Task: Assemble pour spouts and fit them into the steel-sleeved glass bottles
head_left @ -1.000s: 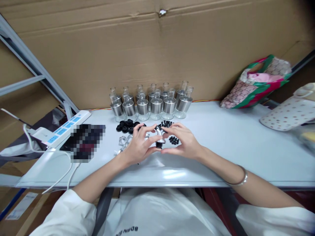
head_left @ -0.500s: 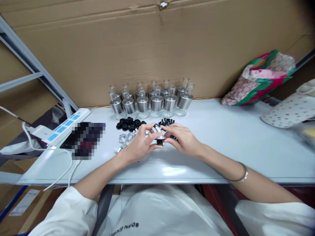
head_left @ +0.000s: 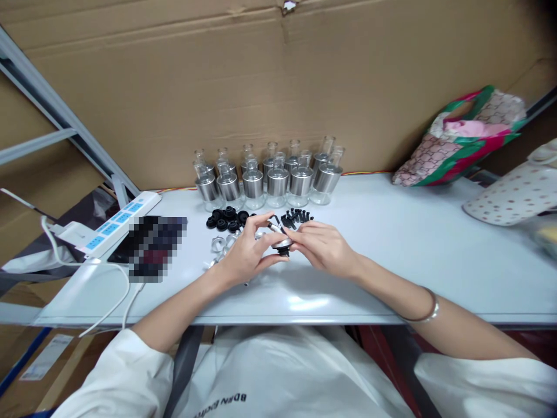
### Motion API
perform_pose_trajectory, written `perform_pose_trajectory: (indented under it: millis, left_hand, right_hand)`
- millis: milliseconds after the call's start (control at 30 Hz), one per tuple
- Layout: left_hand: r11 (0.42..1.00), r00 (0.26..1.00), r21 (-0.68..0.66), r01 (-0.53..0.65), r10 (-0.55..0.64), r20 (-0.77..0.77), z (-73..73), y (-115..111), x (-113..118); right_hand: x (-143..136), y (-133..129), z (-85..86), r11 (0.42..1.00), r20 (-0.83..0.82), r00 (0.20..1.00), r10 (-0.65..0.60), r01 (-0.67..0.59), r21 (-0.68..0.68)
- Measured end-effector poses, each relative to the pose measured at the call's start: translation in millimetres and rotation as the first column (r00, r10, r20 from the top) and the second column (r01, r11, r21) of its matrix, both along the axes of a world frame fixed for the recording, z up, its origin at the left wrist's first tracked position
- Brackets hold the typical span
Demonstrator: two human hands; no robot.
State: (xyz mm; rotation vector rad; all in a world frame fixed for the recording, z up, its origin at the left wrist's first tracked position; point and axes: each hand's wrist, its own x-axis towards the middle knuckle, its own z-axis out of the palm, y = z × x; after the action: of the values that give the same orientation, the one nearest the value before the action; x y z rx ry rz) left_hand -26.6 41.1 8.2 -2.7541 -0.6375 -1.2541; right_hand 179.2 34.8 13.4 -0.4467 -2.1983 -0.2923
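Note:
Between my two hands is a bottle pourer, with a silver spout and collar over a black ribbed stopper. My left hand is closed on it, thumb and fingers around the spout and the stopper's underside. A small black lever sticks up at the spout's top. My right hand is closed, its fingertips pinching at the spout's right side; they hide just which part they press. Just behind my hands lie small black parts and black stoppers. Silver spout pieces lie partly hidden beside my left hand.
Several glass bottles with steel sleeves stand in two rows at the back, before a cardboard wall. On the left are a power strip, white cables and a blurred-out dark object. A patterned bag and a dotted container sit right.
My right hand's fingers have drawn together into a closer pinch by the spout. The pourer has tilted slightly, and its black lever now stands out more. My left hand keeps its hold.

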Motion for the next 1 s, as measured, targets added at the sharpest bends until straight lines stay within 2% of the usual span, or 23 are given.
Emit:
perform_pose_trajectory:
  millis: [200, 433, 733, 900, 1000]
  left_hand:
    - [0.999, 0.996, -0.005, 0.038, -0.038, 0.078, 3.6, -2.7, 0.5]
    - [0.999, 0.998, 0.044, 0.014, -0.017, 0.059, 2.3, -2.2, -0.1]
    - [0.991, 0.997, 0.117, 0.071, -0.07, -0.01, 1.5, -2.2, -0.4]
    - [0.995, 0.997, 0.076, 0.066, -0.063, -0.033, -1.4, 1.2, -2.8]
    - [0.997, 0.999, 0.052, 0.051, -0.05, -0.022, -1.4, 0.5, -2.7]
  right_hand:
    - [4.1, 2.5, 1.2, 0.999, -0.055, 0.998, -0.027, 0.025, -0.027]
    - [4.1, 1.4, 1.9, 0.974, -0.072, 0.995, -0.069, 0.052, -0.221]
    - [0.5, -4.0, 6.3, 0.98, -0.026, 0.999, -0.03, 0.024, -0.198]
    - [1.3, -1.6, 4.0, 0.973, 0.07, 0.997, 0.017, -0.001, -0.231]
    - [0.8, -1.7, 2.7, 0.977, 0.116, 0.993, 0.002, 0.023, -0.211]
